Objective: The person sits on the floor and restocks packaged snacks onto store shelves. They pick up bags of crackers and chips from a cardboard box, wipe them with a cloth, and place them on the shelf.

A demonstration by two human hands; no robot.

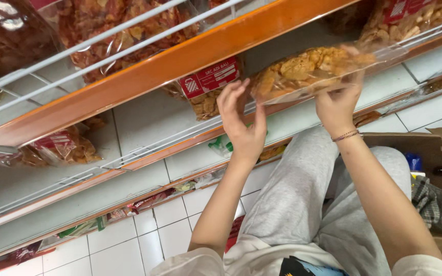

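Top shelf (190, 60): orange front edge, white wire rail; clear bags of reddish-brown chips (103, 25) on it.
2nd shelf (144, 122): grey deck, wire rail; chip bag w/ red label (208, 87), another red-labelled bag (62, 148) at left, more bags far right.
Lower shelves (78, 199): mostly bare deck, small packets (144, 202) along front edge.
Floor (129, 240): white tiles; cardboard box (425, 153) stands on it at right.

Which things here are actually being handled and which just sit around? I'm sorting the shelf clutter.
In hand: clear bag of golden crackers, right hand gripping it, left hand open beside it.
Lying about: red-labelled snack bags, cardboard box, checked cloth.
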